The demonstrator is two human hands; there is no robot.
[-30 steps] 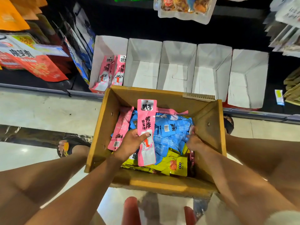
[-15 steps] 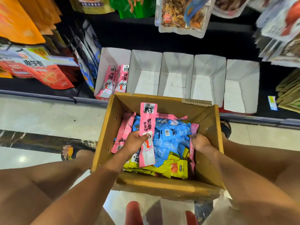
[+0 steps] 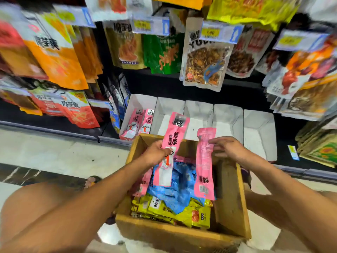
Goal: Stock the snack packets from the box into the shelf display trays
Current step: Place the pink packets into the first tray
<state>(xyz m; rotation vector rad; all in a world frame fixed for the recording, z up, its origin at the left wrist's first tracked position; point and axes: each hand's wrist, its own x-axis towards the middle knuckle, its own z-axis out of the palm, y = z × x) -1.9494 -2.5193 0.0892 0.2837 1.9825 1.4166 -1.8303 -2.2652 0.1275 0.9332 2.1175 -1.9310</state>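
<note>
Two packets are held up over the cardboard box [image 3: 229, 194], one per hand. The left hand [image 3: 156, 152] pinches the front-facing pink packet [image 3: 173, 141] at mid-length, thumb on its face. The right hand [image 3: 228, 148] pinches the reversed pink packet [image 3: 205, 165] by its edge, barcode side showing. Below the hands, blue packets [image 3: 175, 189] and yellow packets [image 3: 193, 216] lie in the box. Beyond the hands stand white display trays [image 3: 259, 128]; the leftmost tray [image 3: 138, 103] contains two shelved pink packets [image 3: 135, 123].

Pink packets [image 3: 174, 143], brown box [image 3: 235, 198], white trays [image 3: 259, 128]
</note>
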